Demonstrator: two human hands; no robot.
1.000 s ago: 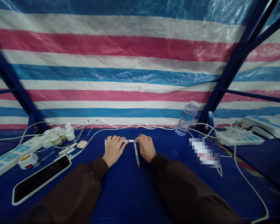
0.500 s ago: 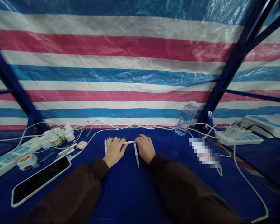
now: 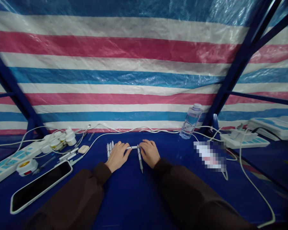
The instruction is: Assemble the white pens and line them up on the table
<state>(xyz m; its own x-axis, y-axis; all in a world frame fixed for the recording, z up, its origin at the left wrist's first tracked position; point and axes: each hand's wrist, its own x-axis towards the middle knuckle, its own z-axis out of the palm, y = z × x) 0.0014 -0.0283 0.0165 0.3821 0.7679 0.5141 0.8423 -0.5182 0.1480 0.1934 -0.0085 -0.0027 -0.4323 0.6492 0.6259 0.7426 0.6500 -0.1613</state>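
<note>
Pen (image 3: 133, 147) lies crosswise between left hand (image 3: 117, 156), pinching one end, and right hand (image 3: 150, 153), curled at the other; I can't tell if that grips. A right-finger slip could roll the second pen (image 3: 140, 161) across the blue table (image 3: 132, 198).

Cannot see all of the pen row (image 3: 110, 147) behind the left hand (image 3: 117, 157), nor the end of the crosswise pen (image 3: 134, 147) at the right hand (image 3: 150, 154). Cannot make out the pixelated item (image 3: 209, 155).
</note>
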